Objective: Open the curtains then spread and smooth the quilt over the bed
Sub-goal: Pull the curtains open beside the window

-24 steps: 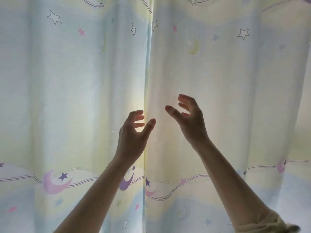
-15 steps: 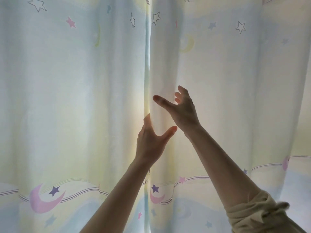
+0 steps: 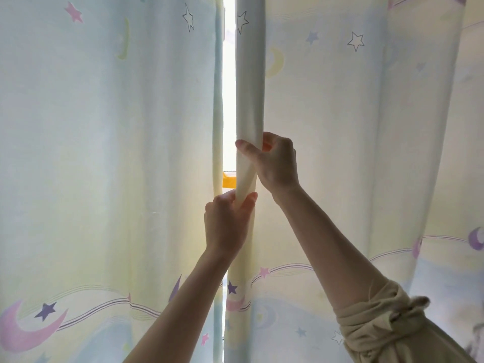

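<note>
Two pale curtains printed with stars and moons fill the view. The left curtain [image 3: 104, 153] hangs flat. The right curtain [image 3: 340, 153] has its inner edge bunched into a fold at the centre. My right hand [image 3: 275, 163] is closed around that fold, thumb across the front. Just below it, my left hand [image 3: 226, 224] pinches the same edge between thumb and fingers. A narrow bright gap [image 3: 229, 100] shows between the two curtains. The quilt and the bed are out of view.
Through the gap I see bright daylight and a small yellow-orange object [image 3: 229, 180] behind the curtain. A rolled-up beige sleeve [image 3: 387, 318] covers my right forearm at the lower right.
Both hands went from open, reaching at the seam, to closed on the right curtain's inner edge. The edge is now bunched and a bright gap has opened between the curtains.
</note>
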